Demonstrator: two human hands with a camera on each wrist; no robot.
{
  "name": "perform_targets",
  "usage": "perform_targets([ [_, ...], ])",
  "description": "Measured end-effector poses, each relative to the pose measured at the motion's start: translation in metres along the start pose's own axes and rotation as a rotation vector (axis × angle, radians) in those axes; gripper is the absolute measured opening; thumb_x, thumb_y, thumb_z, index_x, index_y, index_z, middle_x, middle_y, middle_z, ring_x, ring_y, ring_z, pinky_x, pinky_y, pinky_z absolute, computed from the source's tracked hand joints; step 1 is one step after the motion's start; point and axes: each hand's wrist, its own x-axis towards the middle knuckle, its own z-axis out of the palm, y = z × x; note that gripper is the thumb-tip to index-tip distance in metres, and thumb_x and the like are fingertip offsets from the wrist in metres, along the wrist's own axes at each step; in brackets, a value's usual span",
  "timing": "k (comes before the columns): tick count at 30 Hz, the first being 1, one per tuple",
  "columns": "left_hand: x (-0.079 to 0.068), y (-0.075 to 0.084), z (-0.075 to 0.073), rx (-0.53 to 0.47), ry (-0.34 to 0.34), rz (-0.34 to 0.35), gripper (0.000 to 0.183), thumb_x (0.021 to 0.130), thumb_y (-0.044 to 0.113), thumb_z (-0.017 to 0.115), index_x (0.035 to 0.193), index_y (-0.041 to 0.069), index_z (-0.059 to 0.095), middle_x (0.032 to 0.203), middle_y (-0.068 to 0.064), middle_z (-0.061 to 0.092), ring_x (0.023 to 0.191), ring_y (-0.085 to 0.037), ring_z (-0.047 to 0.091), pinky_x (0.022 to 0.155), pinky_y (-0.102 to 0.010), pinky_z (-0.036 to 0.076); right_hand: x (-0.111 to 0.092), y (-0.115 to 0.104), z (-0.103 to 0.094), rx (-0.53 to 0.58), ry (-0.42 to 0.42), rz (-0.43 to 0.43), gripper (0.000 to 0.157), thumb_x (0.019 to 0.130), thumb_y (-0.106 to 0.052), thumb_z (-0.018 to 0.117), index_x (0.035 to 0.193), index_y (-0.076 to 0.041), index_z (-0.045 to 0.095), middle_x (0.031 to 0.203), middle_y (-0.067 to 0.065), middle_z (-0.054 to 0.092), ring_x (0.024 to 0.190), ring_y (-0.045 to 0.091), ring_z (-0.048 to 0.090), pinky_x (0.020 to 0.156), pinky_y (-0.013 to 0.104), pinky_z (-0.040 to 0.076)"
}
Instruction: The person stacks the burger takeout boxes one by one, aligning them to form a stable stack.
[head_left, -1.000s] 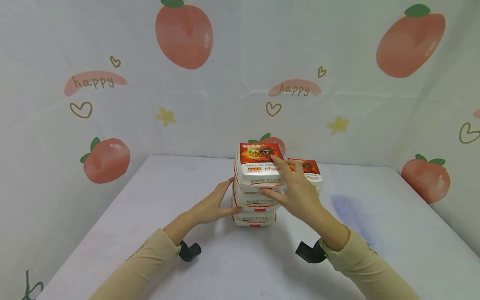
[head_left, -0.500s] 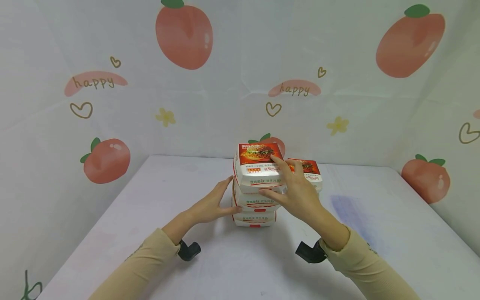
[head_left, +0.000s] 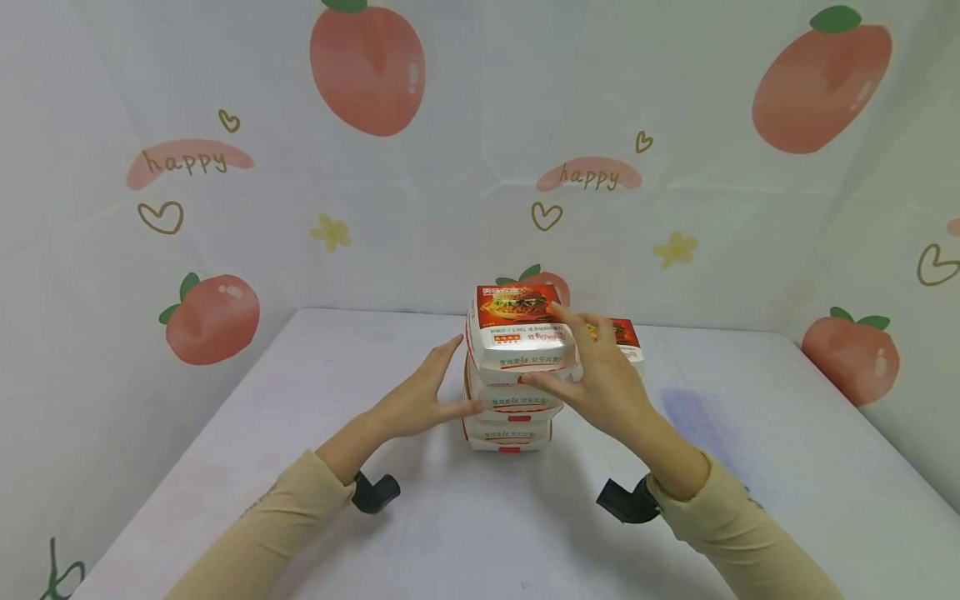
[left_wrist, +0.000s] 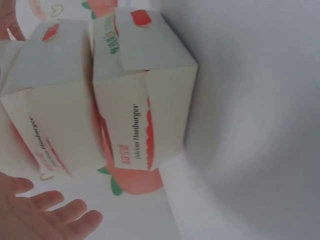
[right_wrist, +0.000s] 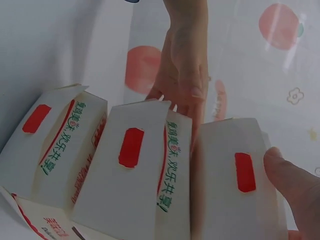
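Three white burger boxes with red trim stand stacked at the middle of the table. The top box (head_left: 525, 358) shows a burger picture on its lid, over a middle box (head_left: 517, 404) and a bottom box (head_left: 506, 437). My left hand (head_left: 412, 400) is beside the stack's left side, fingers spread, thumb overlapping the middle box; in the left wrist view its fingers (left_wrist: 75, 215) stand apart from the cartons. At the top box's right front corner is my right hand (head_left: 607, 379), fingers extended, thumb (right_wrist: 285, 175) by the box's edge in the right wrist view.
Another burger box (head_left: 628, 337) sits behind and right of the stack, partly covered by my right hand. The white table (head_left: 360, 342) meets a backdrop (head_left: 450, 208) printed with fruit, hearts and flowers. Dark devices are strapped to both wrists.
My right hand has slid slightly right along the top box, uncovering more of its lid and corner. My left hand has shifted a little up and left. The stack looks unmoved.
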Motion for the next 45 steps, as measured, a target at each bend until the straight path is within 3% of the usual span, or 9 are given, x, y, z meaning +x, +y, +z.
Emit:
perform_targets([
  [5,-0.001,0.006,-0.007,0.001,0.026,0.028,0.101,0.081,0.05,0.067,0.151,0.016,0.003,0.156,-0.01,0.014,0.144,-0.029,0.019,0.112,-0.056,0.027,-0.002,0.001,-0.009,0.051,0.003,0.004,0.083,0.078,-0.044,0.072,0.146,-0.023,0.028,0.138,0.021,0.034,0.108,0.041,0.055,0.079,0.054,0.051],
  [16,-0.002,0.022,-0.012,-0.011,0.106,0.038,0.097,0.083,0.05,0.064,0.151,0.016,0.004,0.157,-0.009,0.012,0.145,-0.028,0.017,0.111,-0.057,0.027,-0.002,0.022,-0.03,0.155,0.061,0.017,0.065,0.093,-0.042,0.053,0.146,-0.014,0.03,0.14,0.023,0.034,0.126,0.042,0.039,0.098,0.064,0.035],
  [24,0.0,0.027,-0.008,-0.033,0.123,0.065,0.092,0.085,0.046,0.063,0.151,0.02,0.005,0.156,-0.008,0.015,0.144,-0.027,0.018,0.111,-0.058,0.027,0.0,0.047,-0.033,0.167,0.098,0.08,0.061,0.094,-0.038,0.052,0.144,-0.009,0.032,0.141,0.023,0.036,0.119,0.043,0.048,0.091,0.063,0.042],
  [31,0.001,0.027,-0.005,-0.054,0.121,0.069,0.089,0.087,0.044,0.062,0.151,0.02,0.006,0.156,-0.007,0.015,0.144,-0.026,0.019,0.11,-0.058,0.028,0.004,0.077,-0.026,0.169,0.134,0.109,0.058,0.094,-0.03,0.055,0.14,-0.001,0.035,0.138,0.028,0.038,0.117,0.047,0.047,0.091,0.062,0.042],
  [40,0.001,0.026,-0.003,-0.067,0.128,0.091,0.081,0.091,0.039,0.057,0.151,0.018,0.007,0.155,-0.008,0.016,0.144,-0.027,0.019,0.111,-0.058,0.027,0.007,0.115,-0.012,0.132,0.105,0.192,0.06,0.093,-0.027,0.055,0.139,0.006,0.034,0.132,0.035,0.036,0.114,0.051,0.044,0.092,0.061,0.042],
  [45,0.001,0.026,-0.003,-0.065,0.129,0.09,0.08,0.092,0.039,0.056,0.151,0.018,0.006,0.155,-0.008,0.015,0.144,-0.027,0.018,0.111,-0.059,0.026,0.01,0.133,-0.004,0.127,0.048,0.226,0.062,0.093,-0.027,0.055,0.139,0.007,0.031,0.131,0.04,0.035,0.114,0.053,0.043,0.093,0.062,0.041],
])
